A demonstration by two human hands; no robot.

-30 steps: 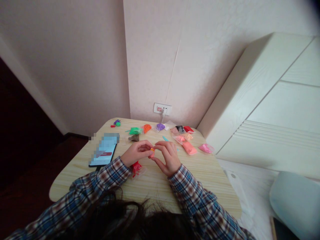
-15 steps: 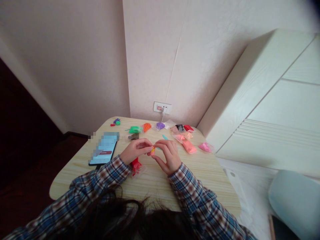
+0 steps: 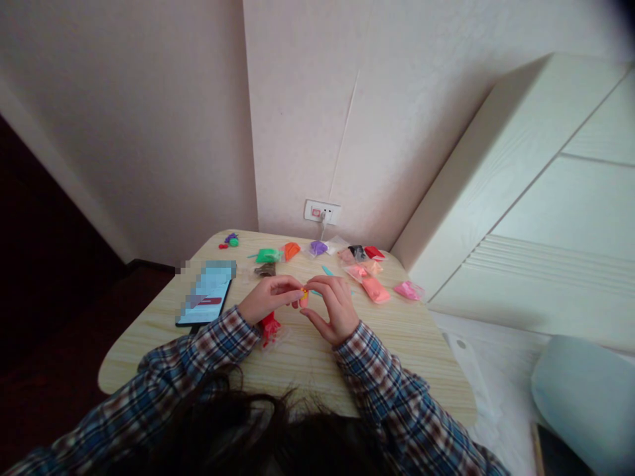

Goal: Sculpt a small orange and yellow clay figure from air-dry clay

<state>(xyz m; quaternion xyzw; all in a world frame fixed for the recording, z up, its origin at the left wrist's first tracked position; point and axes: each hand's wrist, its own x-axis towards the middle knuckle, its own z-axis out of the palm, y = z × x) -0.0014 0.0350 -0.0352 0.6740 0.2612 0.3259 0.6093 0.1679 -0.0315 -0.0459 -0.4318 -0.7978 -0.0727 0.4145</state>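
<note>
A small piece of modelling clay [image 3: 304, 299], salmon pink with yellow on top, is held up over the middle of the table. My left hand [image 3: 270, 296] is closed, pinching it from the left between thumb and fingers. From the other side my right hand [image 3: 335, 307] curls round it, fingertips at its top and thumb near its lower edge. Below my left hand lies a bag of red clay [image 3: 270, 329], partly hidden by the wrist. Behind my hands is a light blue modelling tool [image 3: 327, 271], its lower part covered by my right hand.
On the wooden table [image 3: 397, 357], a tablet [image 3: 208, 294] lies to the left. Along the back are bags of green clay [image 3: 268, 255], orange clay [image 3: 290, 251] and purple clay [image 3: 318, 248]. Salmon clay [image 3: 376, 289] and pink clay [image 3: 409, 289] lie right. A wall socket [image 3: 322, 212] holds a plug.
Both hands stay nearly in place around the clay piece. It has turned slightly between the fingers, showing more of its pink side. The view has shifted a little.
</note>
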